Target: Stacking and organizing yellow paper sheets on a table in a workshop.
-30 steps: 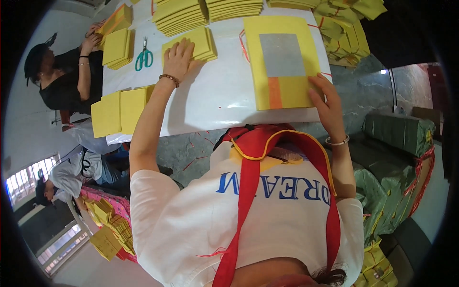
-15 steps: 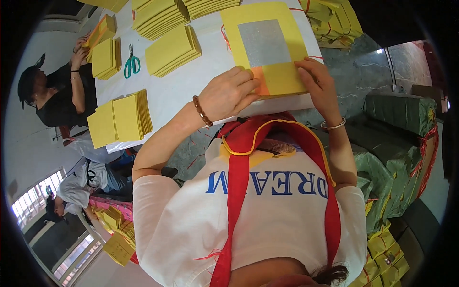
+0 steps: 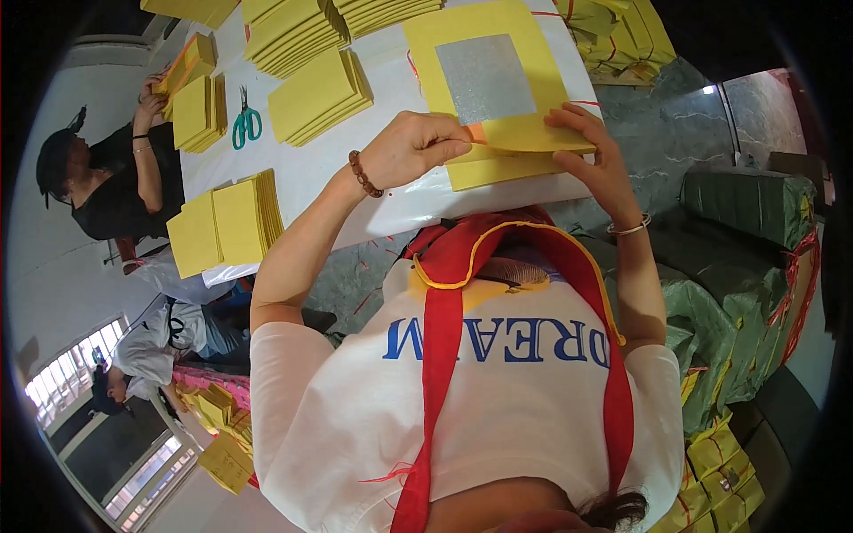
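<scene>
A yellow paper sheet (image 3: 546, 89) with a silver foil square (image 3: 484, 78) and an orange patch lies over more yellow paper near the table's front edge. Its near edge is raised and bowed, and a lower yellow layer (image 3: 506, 171) shows beneath. My left hand (image 3: 416, 151) is closed, thumb and fingers pinching the near left corner by the orange patch. At the near right corner, my right hand (image 3: 604, 160) has its fingers on top of the paper and its thumb at the edge below, gripping the sheet.
On the white-covered table (image 3: 355, 191) stand several stacks of folded yellow paper (image 3: 320, 93) and green-handled scissors (image 3: 246, 124). Another person (image 3: 115, 182) handles yellow paper at the left; a second person (image 3: 147, 355) bends farther back. Green-wrapped bales (image 3: 737, 213) stand on my right.
The sheet's near edge has come up and away from me, uncovering the layer below. My left hand has shifted slightly left, and my right hand now grips the raised edge.
</scene>
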`<state>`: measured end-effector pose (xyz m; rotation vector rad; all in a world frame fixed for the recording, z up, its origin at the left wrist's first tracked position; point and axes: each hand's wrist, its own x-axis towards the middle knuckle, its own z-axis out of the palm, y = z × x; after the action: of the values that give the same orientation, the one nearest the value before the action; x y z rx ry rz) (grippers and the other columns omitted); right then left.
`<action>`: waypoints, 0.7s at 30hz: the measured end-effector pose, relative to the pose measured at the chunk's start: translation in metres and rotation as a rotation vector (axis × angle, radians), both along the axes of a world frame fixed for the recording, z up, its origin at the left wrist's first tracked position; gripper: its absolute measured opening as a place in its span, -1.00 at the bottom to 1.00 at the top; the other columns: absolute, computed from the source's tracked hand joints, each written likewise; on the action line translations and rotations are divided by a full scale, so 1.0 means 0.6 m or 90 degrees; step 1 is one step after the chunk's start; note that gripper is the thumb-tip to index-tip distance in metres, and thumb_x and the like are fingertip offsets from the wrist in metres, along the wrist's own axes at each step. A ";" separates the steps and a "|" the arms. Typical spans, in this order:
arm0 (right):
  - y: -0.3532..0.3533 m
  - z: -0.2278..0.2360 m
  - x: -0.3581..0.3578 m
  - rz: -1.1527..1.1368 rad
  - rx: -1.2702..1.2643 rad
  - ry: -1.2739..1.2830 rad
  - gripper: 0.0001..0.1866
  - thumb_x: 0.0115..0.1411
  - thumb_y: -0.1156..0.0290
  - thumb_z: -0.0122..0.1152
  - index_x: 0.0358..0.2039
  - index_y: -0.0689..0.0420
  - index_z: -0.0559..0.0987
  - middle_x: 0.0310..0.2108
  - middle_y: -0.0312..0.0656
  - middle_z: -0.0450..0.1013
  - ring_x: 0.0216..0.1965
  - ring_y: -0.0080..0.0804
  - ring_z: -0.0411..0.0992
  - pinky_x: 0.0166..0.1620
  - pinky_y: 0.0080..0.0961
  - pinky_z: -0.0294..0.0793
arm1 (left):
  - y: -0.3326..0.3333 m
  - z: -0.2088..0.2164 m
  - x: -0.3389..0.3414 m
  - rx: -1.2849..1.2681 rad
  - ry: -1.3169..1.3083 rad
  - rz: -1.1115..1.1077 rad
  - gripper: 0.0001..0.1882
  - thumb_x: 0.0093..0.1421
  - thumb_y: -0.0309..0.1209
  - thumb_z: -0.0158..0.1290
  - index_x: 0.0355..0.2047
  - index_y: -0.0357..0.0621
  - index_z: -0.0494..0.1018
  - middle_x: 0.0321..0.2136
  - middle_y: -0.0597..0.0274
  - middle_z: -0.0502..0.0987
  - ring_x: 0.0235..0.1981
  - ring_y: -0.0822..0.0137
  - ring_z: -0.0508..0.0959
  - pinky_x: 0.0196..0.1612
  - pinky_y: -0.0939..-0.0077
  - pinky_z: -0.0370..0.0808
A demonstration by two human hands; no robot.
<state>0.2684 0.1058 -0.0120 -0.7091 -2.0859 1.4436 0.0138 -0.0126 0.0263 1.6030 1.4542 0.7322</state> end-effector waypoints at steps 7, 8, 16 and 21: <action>0.008 -0.002 0.000 0.011 -0.014 0.001 -0.48 -0.05 0.37 0.27 0.00 0.10 0.43 -0.10 -0.35 0.42 0.17 -0.38 0.10 0.19 -0.42 0.08 | 0.004 -0.007 -0.002 -0.049 -0.069 0.023 -0.83 0.12 -0.39 0.00 -0.45 -0.28 0.47 -0.70 0.34 0.41 -0.67 0.60 0.29 -0.59 0.65 0.25; 0.009 -0.002 0.001 0.013 -0.019 -0.002 -0.46 -0.05 0.38 0.28 0.00 0.09 0.42 -0.10 -0.34 0.42 0.17 -0.38 0.09 0.19 -0.43 0.08 | 0.005 -0.011 -0.002 -0.050 -0.071 0.023 -0.83 0.12 -0.39 0.00 -0.45 -0.28 0.47 -0.70 0.34 0.41 -0.67 0.60 0.29 -0.59 0.65 0.25; 0.021 -0.017 -0.005 -0.031 0.067 -0.004 -0.60 -0.06 0.48 0.28 -0.14 0.15 0.50 -0.17 -0.28 0.44 0.05 -0.38 0.25 0.08 -0.47 0.24 | 0.000 -0.005 -0.006 -0.057 -0.110 0.028 -0.73 0.07 -0.30 0.11 -0.31 -0.24 0.48 -0.47 0.25 0.49 -0.46 0.50 0.40 -0.41 0.59 0.33; 0.021 -0.021 -0.019 -0.125 -0.063 0.006 -0.69 -0.02 0.46 0.26 -0.20 0.15 0.52 -0.20 -0.22 0.44 -0.13 -0.40 0.40 -0.07 -0.53 0.37 | -0.011 -0.003 -0.014 0.274 0.203 -0.005 -0.49 -0.03 -0.43 0.13 0.00 -0.06 0.35 -0.05 0.12 0.36 -0.10 0.14 0.31 -0.04 0.36 0.27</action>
<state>0.2570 0.1185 -0.0245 -0.9158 -1.8895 1.4437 0.0054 -0.0193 0.0242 2.1302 1.5862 0.8552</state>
